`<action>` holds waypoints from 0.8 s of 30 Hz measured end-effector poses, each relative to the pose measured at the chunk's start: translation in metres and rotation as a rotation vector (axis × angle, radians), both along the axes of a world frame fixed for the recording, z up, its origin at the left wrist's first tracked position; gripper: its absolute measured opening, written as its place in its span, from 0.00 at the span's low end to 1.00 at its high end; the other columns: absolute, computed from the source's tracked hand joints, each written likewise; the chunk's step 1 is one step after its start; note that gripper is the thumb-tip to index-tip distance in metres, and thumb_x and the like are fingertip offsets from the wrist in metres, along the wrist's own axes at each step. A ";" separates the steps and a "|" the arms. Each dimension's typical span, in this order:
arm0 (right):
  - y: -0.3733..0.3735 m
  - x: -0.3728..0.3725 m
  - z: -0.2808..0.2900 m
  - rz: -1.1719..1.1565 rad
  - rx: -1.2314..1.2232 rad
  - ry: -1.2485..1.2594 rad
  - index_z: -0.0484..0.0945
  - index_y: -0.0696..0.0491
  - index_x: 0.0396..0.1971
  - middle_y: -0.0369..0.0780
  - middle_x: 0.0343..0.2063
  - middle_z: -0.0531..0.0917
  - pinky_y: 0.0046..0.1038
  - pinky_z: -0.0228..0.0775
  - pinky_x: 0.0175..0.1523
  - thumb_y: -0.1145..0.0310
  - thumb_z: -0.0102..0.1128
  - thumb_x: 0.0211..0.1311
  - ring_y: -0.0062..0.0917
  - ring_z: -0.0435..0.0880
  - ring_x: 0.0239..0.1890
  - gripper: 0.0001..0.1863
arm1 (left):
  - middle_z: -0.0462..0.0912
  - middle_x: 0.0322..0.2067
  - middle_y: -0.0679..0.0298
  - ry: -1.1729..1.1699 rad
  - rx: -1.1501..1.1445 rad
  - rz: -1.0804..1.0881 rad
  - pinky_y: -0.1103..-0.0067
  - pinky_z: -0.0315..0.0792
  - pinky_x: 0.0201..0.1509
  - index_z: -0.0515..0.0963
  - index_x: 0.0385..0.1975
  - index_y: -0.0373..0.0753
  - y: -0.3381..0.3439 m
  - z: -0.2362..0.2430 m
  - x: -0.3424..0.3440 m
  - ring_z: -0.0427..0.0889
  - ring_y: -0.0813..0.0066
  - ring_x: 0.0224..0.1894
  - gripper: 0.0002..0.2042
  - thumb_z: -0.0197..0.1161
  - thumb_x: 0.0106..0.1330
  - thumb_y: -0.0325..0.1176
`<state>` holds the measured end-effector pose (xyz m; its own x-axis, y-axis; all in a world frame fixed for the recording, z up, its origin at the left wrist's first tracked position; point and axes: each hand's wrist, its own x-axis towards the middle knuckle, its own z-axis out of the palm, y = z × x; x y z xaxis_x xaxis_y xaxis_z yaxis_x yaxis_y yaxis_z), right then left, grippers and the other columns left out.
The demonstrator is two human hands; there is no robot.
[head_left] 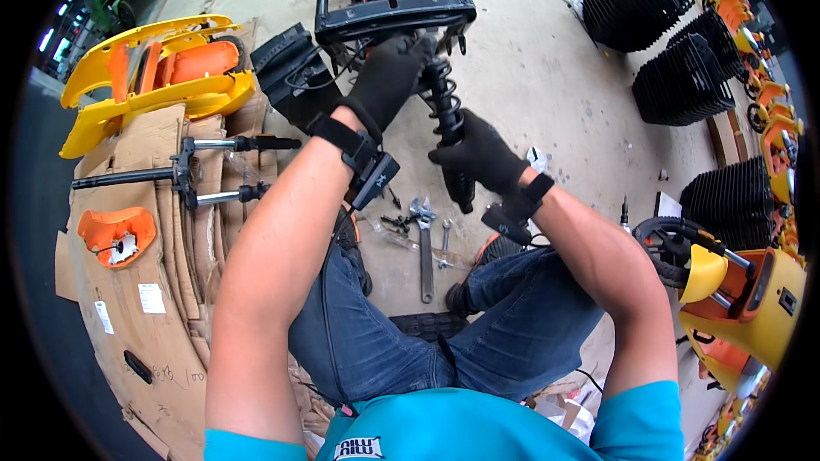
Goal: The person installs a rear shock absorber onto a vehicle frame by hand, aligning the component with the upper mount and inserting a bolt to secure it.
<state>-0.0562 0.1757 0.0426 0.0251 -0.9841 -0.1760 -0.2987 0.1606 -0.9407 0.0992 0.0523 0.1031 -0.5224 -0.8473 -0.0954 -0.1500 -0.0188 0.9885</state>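
My left hand (389,77), in a black glove, is closed at the top end of a black coil-spring shock absorber (444,98), against the underside of a black metal frame (395,15); what its fingers hold is hidden. My right hand (483,154), also gloved, grips the shock's lower body, which hangs tilted below the frame. A black boxy part (286,60) with a cable lies left of my left hand. Below the shock, a large adjustable wrench (425,256), a smaller wrench (446,235) and small dark hardware (397,222) lie on the floor between my legs.
At left, cardboard sheets (128,316) carry a fork assembly (184,175) and an orange shell (111,235); yellow body panels (94,124) rest beyond. At right stand stacked black plastic parts (675,85), a yellow scooter body with wheel (743,307), and a row of orange-yellow parts (777,137) along the edge.
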 end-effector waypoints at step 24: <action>-0.005 -0.032 -0.022 -0.147 0.210 0.055 0.73 0.58 0.36 0.42 0.31 0.80 0.32 0.75 0.39 0.62 0.72 0.43 0.28 0.81 0.32 0.23 | 0.81 0.39 0.62 -0.249 -0.252 -0.093 0.78 0.76 0.41 0.78 0.43 0.37 -0.042 -0.077 -0.029 0.81 0.74 0.40 0.10 0.59 0.66 0.32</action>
<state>-0.0886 0.1703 0.0201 -0.1307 -0.9181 -0.3742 -0.3072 0.3964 -0.8651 0.0700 0.0099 0.0265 -0.5855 -0.8103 -0.0236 -0.3766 0.2461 0.8931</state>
